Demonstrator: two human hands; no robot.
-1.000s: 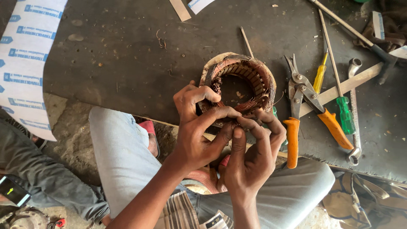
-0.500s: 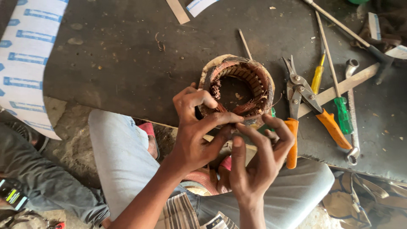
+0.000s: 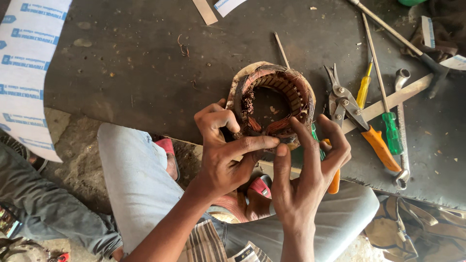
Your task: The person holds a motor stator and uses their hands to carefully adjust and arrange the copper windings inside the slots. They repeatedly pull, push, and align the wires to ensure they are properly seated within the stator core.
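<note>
The motor stator (image 3: 274, 104) sits at the table's (image 3: 121, 63) near edge. Most slots carry copper coils; work remains at its 6 o'clock rim, where the left hand (image 3: 225, 155) pinches the winding and the right hand (image 3: 303, 170), fingers spread, steadies it.

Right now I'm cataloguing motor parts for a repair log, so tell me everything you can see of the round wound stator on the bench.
The motor stator is a ring with copper-coloured wire windings bundled around its rim, slotted teeth lining the bore and pale insulation at its outer edge. It lies flat, bore upward, near the front edge of the dark workbench, beside tin snips. The left hand grips its near rim; the right hand fingers touch the same side.
</note>
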